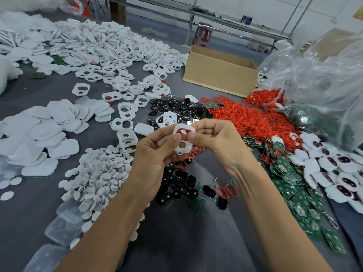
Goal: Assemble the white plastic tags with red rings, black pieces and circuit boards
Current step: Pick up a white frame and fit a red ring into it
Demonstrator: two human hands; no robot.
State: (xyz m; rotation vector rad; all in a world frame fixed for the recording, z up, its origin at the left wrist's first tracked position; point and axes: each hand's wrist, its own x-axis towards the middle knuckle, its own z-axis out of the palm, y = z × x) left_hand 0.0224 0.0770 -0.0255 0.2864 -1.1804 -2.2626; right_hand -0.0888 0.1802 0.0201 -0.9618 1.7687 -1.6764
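Two bare hands met above the grey table (176,242), both holding one white plastic tag frame with two openings (189,149) in the air. The left hand (155,154) gripped its lower left edge with thumb and curled fingers. The right hand (214,142) pinched its right side, thumb tip by the upper opening. A thin red rubber ring (184,129) lay along that opening's rim. Below the hands lay glossy black oval pieces (176,185). To the right sprawled a heap of loose red rings (245,118) and green circuit boards (290,179). Round white plastic discs (102,169) were piled to the left. An open brown cardboard box (220,75) stood well behind.
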